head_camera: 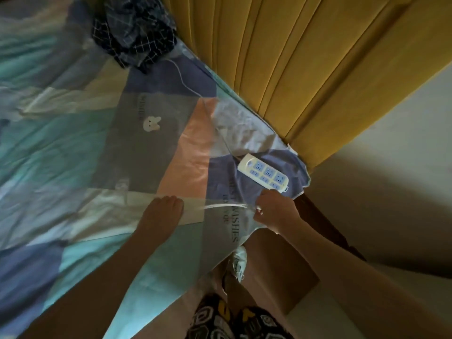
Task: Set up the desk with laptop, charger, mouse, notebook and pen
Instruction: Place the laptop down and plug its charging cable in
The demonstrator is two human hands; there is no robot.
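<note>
Patchwork bedding (146, 148) in teal, grey, peach and blue fills the head view, with a yellow padded headboard (305, 69) along its far edge and a crumpled dark checked cloth (134, 37) near the top. Close to the bed's corner lies a white power strip (263, 172) with blue sockets, just beyond the right hand (274, 208) — closed into a fist on a thin white cable (225, 206), blurred, that runs leftward from it. Beside the cable the left hand (162, 214) rests palm down on the bedding, fingers together; whether that cable belongs to the charger I cannot tell.
</note>
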